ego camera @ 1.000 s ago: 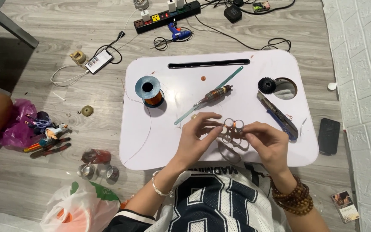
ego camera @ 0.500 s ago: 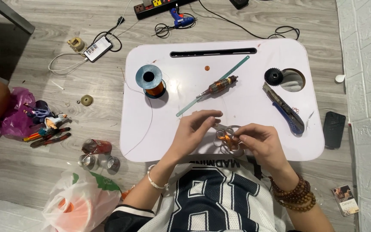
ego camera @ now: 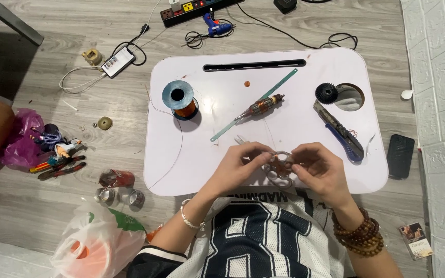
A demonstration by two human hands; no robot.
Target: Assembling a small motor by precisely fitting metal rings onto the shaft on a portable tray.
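Observation:
My left hand [ego camera: 239,167] and my right hand [ego camera: 320,167] meet over the near edge of a small white lap table [ego camera: 207,154]. Between their fingertips they hold a pale part made of joined rings [ego camera: 280,168] with thin copper wire around it. A fine wire runs from the hands toward the motor armature [ego camera: 259,107], which lies mid-table on a long green strip [ego camera: 253,105]. A spool of copper wire [ego camera: 179,100] stands at the left of the table.
A blue utility knife [ego camera: 338,131] and a black gear [ego camera: 326,93] lie at the table's right. On the floor: a power strip [ego camera: 202,7], a glue gun [ego camera: 216,25], a phone on a cable [ego camera: 118,61], another phone [ego camera: 400,156], small cans [ego camera: 119,193], a plastic bag [ego camera: 96,247].
The ringed part has stayed between both hands while the fingers shifted on it. The view has drifted slightly, so the table sits a little lower in frame.

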